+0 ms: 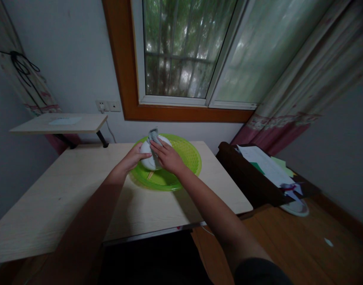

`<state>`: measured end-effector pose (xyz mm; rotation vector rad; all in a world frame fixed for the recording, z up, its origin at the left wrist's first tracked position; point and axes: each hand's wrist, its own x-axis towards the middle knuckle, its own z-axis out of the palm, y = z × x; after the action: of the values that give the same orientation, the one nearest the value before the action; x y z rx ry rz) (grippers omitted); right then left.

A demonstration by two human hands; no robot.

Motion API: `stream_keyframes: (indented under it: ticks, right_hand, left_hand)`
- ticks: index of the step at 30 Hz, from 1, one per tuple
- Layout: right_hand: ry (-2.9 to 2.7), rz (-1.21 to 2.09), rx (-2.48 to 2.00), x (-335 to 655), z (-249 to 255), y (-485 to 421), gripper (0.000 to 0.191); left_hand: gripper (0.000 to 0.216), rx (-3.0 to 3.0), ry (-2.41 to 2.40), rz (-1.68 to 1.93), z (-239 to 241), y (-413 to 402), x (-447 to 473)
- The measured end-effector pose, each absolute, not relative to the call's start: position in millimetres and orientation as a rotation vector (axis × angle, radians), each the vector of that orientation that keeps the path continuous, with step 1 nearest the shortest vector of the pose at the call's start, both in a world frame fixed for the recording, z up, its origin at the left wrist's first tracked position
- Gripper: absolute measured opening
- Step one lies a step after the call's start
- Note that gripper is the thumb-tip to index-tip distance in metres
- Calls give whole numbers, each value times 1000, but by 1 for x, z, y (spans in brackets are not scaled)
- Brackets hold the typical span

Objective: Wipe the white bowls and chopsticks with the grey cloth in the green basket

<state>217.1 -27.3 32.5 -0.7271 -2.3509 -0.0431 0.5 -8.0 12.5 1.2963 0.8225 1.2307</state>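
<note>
My left hand (pixel 133 157) grips the left rim of a white bowl (pixel 146 163), its thumb lying across the near side. On the bowl's surface, my right hand (pixel 167 155) presses a grey cloth (pixel 153 136) with its fingers, and part of the cloth sticks up beyond them. Both hands and the bowl are over a round, bright green plastic basket (pixel 191 152) with a latticed wall. Below the bowl, the ends of wooden chopsticks (pixel 150 175) show inside the basket; the bowl hides the rest of them.
The basket stands on a light wooden table (pixel 80 190) below a window (pixel 181 51). A small raised shelf (pixel 63 123) sits at the table's back left, near a wall socket (pixel 108 105). To the right, a dark brown cabinet (pixel 246 174) carries papers (pixel 261 160).
</note>
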Motion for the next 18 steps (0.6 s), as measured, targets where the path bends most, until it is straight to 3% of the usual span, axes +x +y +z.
stream_keyframes:
  ticks: [10,18]
  right_hand:
    - [-2065,9,-1058,229,15,-3,60]
    - [-2211,-55,-848,225,18,-12,63]
  left_hand:
    - [69,1249,874,1329,14,-7,-3]
    - [66,1315,849,1213,13,-7,0]
